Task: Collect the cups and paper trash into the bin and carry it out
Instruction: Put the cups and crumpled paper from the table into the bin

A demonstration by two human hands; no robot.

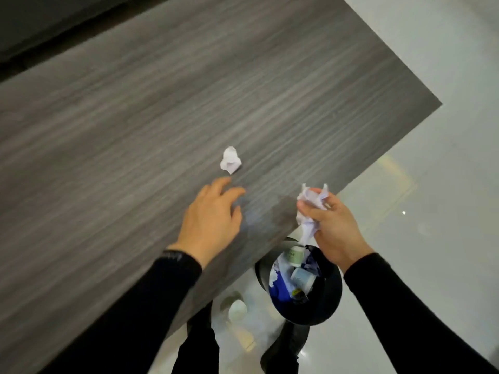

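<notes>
- My right hand (330, 228) is clenched around a crumpled wad of white paper (310, 211); the fingers press it from the front, with creased ends sticking out above the knuckles and a tail hanging below the palm.
- That held paper sits over the near edge of the table, right above the open mouth of the bin (326, 300).
- My left hand (209, 225) is spread, fingers loosely apart and pointing forward, palm down over the tabletop. It grips nothing. I can't tell whether the palm touches the surface.
- Just ahead of my left fingertips lies a second crumpled paper ball (230, 160), resting on the table and apart from the hand.
- The grey wood-grain table (135, 117) runs diagonally across my view, its corner far off to the right; nothing else lies on the part I can see.
- The black bin stands on the floor beside the table edge, between my arms and below the right hand. Inside I see a pale cup with a greenish label (294, 256), another light cup lying on its side (302, 276), scraps of white paper and something blue.
- One more white cup (237, 310) lies on the pale glossy floor (432, 184), left of the bin, near the table edge.
- Both my forearms are in black sleeves (405, 306), and my dark trouser legs show beneath the bin.
</notes>
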